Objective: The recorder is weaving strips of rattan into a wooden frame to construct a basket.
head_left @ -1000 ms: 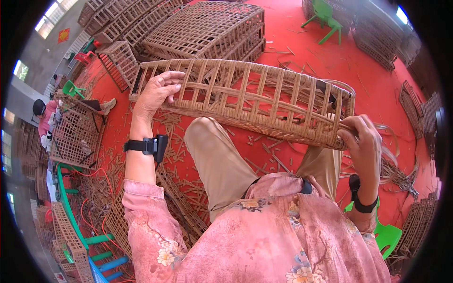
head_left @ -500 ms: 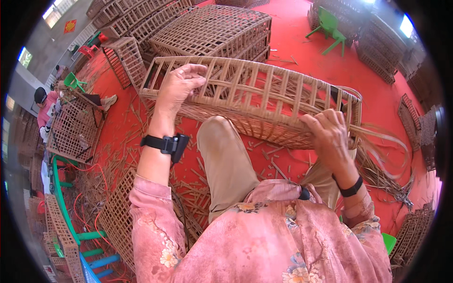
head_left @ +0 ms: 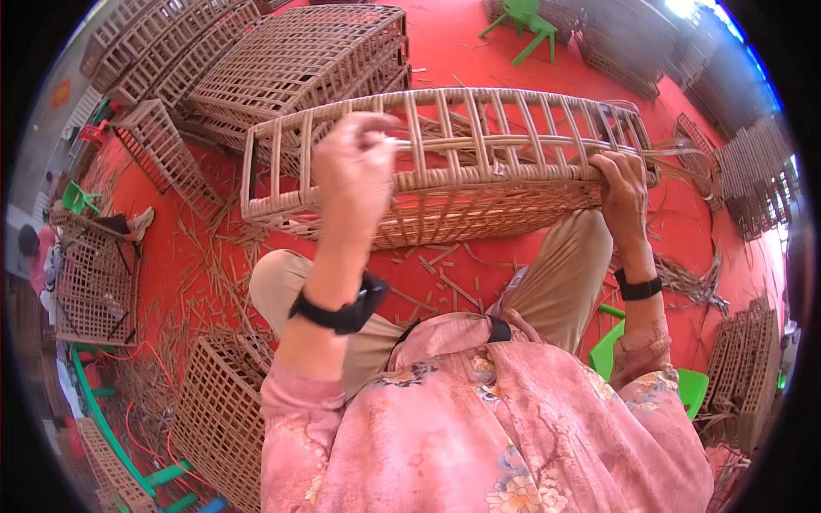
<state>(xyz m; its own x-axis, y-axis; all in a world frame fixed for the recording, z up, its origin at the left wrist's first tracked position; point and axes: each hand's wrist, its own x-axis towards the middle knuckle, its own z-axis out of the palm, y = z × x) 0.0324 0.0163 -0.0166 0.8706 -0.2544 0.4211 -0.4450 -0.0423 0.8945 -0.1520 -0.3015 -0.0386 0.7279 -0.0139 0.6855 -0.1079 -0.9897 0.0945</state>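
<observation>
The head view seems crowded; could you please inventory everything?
woven frame: one, brown, before the person
stacked frames: many, brown, upper left, right
lattice piece: one, brown, lower left
strip bundle: one, brown, right
scraps: many, brown, floor
chairs: at least three, green, top, left, right
rail: one, green, lower left
floor: one, red, throughout
co-worker: one, pink top, far left
shirt: one, pink floral, lower middle
trousers: one pair, tan, centre
wristbands: two, black, forearms
left hand: one, bare, frame's left half
right hand: one, bare, front rim

Green chair (head_left: 523, 12) on red floor (head_left: 466, 56)
</observation>
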